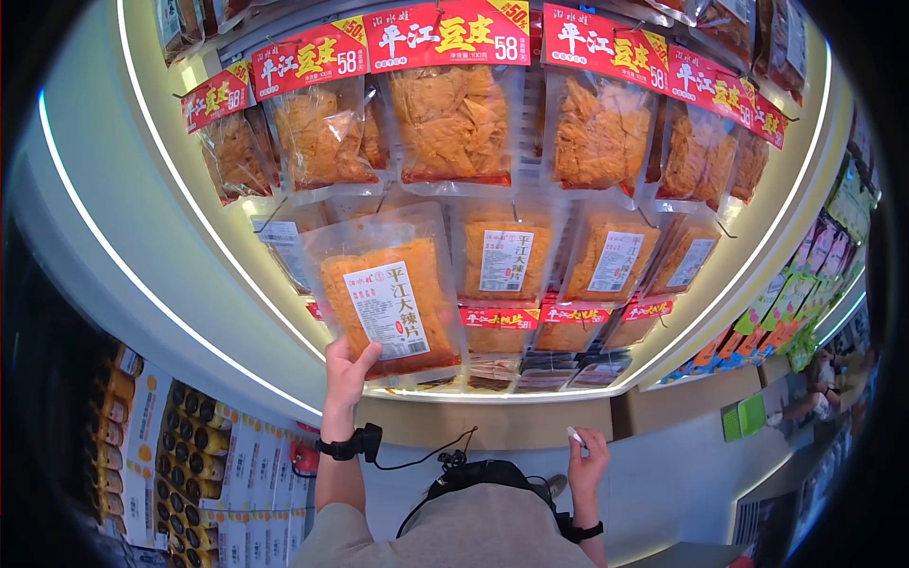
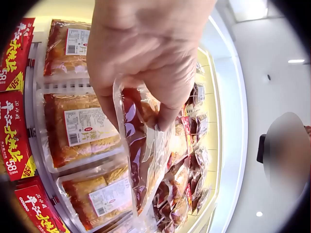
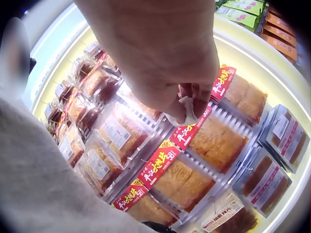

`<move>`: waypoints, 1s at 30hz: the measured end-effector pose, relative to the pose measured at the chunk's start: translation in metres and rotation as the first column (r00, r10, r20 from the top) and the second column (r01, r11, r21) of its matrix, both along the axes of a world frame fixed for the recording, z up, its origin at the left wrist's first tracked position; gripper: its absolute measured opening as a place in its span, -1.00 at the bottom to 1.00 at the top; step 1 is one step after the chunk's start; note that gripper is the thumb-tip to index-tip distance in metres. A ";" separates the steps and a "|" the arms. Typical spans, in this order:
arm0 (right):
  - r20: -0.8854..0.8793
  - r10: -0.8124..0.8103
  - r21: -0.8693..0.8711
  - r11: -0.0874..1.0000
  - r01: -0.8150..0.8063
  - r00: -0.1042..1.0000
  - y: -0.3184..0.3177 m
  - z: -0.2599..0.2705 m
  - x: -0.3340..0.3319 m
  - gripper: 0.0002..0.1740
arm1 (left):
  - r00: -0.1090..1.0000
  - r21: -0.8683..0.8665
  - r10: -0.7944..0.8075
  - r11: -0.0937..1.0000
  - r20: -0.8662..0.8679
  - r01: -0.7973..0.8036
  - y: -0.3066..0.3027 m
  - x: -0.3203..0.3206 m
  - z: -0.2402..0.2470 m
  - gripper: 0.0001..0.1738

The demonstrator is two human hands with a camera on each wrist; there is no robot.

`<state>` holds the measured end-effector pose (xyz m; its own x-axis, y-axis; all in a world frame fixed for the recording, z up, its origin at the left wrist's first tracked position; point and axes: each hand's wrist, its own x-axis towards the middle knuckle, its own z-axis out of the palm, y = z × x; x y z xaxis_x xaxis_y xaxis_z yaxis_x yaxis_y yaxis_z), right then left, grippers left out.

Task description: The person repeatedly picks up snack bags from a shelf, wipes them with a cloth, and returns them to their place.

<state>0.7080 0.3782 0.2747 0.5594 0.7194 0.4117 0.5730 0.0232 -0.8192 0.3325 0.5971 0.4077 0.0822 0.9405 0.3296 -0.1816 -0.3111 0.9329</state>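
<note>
My left hand (image 1: 347,371) grips the lower left edge of a clear snack bag (image 1: 431,327) with a white label, held in front of the rack, slightly tilted. In the left wrist view the left hand (image 2: 146,53) pinches the bag (image 2: 138,150) between thumb and fingers, seen edge-on. My right hand (image 1: 589,458) is raised below the shelf with a small white wad (image 1: 574,434) pinched in its fingertips. In the right wrist view the right hand (image 3: 160,63) holds the crumpled white wad (image 3: 187,110) in front of the packets.
Bags with red headers (image 1: 450,123) hang in the upper row, with labelled bags (image 1: 507,265) below them. A lit rim (image 1: 530,398) edges the display. Stacked cartons (image 1: 241,473) stand at lower left; a green basket (image 1: 751,415) and another person (image 1: 819,402) are at right.
</note>
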 end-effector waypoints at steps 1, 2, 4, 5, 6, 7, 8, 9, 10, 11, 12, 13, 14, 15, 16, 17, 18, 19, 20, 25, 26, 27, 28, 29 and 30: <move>0.001 0.003 0.001 1.000 -0.003 1.000 0.001 -0.001 0.000 -0.79 | 1.000 0.011 -0.008 1.000 0.005 0.008 -0.004 0.001 0.003 -0.64; 0.000 0.007 0.004 1.000 -0.007 1.000 0.001 -0.002 0.000 -0.79 | 1.000 0.021 -0.018 1.000 0.009 0.018 -0.008 0.003 0.006 -0.64; -0.003 0.008 0.008 1.000 -0.008 1.000 0.001 -0.002 0.000 -0.79 | 0.999 0.028 -0.036 0.999 -0.006 0.036 -0.016 0.008 0.007 -0.65; -0.008 0.006 0.002 1.000 -0.006 1.000 0.000 -0.001 -0.001 -0.79 | 0.998 0.034 -0.055 0.998 -0.022 0.055 -0.021 0.011 0.007 -0.66; -0.013 0.004 -0.005 1.000 -0.004 1.000 -0.001 0.000 -0.001 -0.79 | 0.998 0.032 -0.060 0.998 -0.023 0.060 -0.027 0.016 0.010 -0.66; -0.014 -0.001 -0.008 1.000 0.001 1.000 -0.002 0.001 -0.001 -0.79 | 0.996 -0.013 -0.051 0.999 -0.069 0.050 -0.033 0.023 0.013 -0.74; 0.009 0.001 0.005 1.000 -0.001 1.000 -0.002 0.001 -0.001 -0.79 | 0.992 -0.058 -0.045 0.998 -0.115 0.039 -0.038 0.029 0.014 -0.81; 0.031 0.002 0.016 1.000 -0.002 1.000 -0.002 0.001 -0.001 -0.80 | 0.992 -0.062 -0.053 0.997 -0.116 0.046 -0.039 0.033 0.002 -0.81; 0.030 -0.007 0.010 1.000 0.007 1.000 -0.003 0.003 -0.001 -0.80 | 0.993 -0.059 -0.075 0.996 -0.095 0.070 -0.037 0.039 -0.015 -0.84; 0.017 -0.010 0.010 1.000 0.009 1.000 -0.003 0.006 -0.001 -0.80 | 0.992 -0.057 -0.099 0.994 -0.073 0.095 -0.036 0.044 -0.030 -0.79; 0.005 -0.013 0.009 1.000 0.013 1.000 -0.004 0.010 -0.001 -0.81 | 0.985 -0.046 -0.110 0.993 -0.132 0.105 -0.038 0.052 -0.033 -0.60; 0.005 -0.029 0.000 1.000 0.029 1.000 -0.003 0.016 -0.001 -0.81 | 0.983 -0.055 -0.126 0.991 -0.131 0.120 -0.043 0.062 -0.029 -0.60; 0.014 -0.033 0.027 0.999 0.032 0.999 -0.002 0.025 0.000 -0.81 | 0.976 -0.095 -0.173 0.982 -0.133 0.161 -0.050 0.072 -0.023 -0.59; 0.024 -0.039 0.053 0.998 0.037 0.999 -0.001 0.034 0.000 -0.81 | 0.966 -0.136 -0.221 0.970 -0.134 0.203 -0.055 0.081 -0.018 -0.57; 0.023 -0.058 0.045 0.997 0.057 0.998 0.001 0.046 0.001 -0.81 | 0.961 -0.144 -0.241 0.964 -0.134 0.222 -0.058 0.090 -0.016 -0.57; 0.035 -0.053 0.082 0.995 0.050 0.998 0.003 0.061 0.002 -0.81 | 0.954 -0.167 -0.269 0.955 -0.133 0.246 -0.061 0.098 -0.015 -0.54; 0.047 -0.047 0.120 0.992 0.041 0.998 0.004 0.073 0.003 -0.81 | 0.946 -0.189 -0.297 0.944 -0.133 0.270 -0.062 0.104 -0.016 -0.51; 0.046 -0.065 0.116 0.992 0.059 0.997 0.005 0.083 0.003 -0.81 | 0.940 -0.193 -0.314 0.938 -0.133 0.286 -0.063 0.107 -0.017 -0.51; 0.049 -0.075 0.146 0.987 0.067 0.996 0.006 0.092 0.003 -0.81 | 0.923 -0.149 -0.324 0.943 -0.208 0.298 -0.064 0.108 -0.020 -0.59; 0.075 -0.135 0.219 0.969 0.116 0.988 0.003 0.106 0.007 -0.78 | 0.929 -0.092 -0.316 0.948 -0.192 0.303 -0.072 0.129 -0.022 -0.76; 0.072 -0.149 0.238 0.963 0.128 0.986 0.002 0.107 0.008 -0.78 | 0.923 -0.109 -0.338 0.940 -0.184 0.322 -0.073 0.130 -0.025 -0.73; 0.068 -0.162 0.257 0.956 0.140 0.984 0.002 0.108 0.009 -0.78 | 0.917 -0.125 -0.359 0.932 -0.176 0.341 -0.074 0.131 -0.025 -0.68; 0.069 -0.163 0.255 0.957 0.141 0.984 0.002 0.111 0.009 -0.78 | 0.916 -0.128 -0.360 0.931 -0.175 0.342 -0.074 0.132 -0.025 -0.68; 0.070 -0.158 0.252 0.958 0.136 0.985 0.002 0.114 0.009 -0.78 | 0.902 -0.145 -0.371 0.927 -0.220 0.345 -0.075 0.132 -0.022 -0.67; 0.070 -0.153 0.250 0.959 0.131 0.986 0.002 0.118 0.009 -0.77 | 0.886 -0.163 -0.381 0.923 -0.265 0.348 -0.075 0.132 -0.020 -0.67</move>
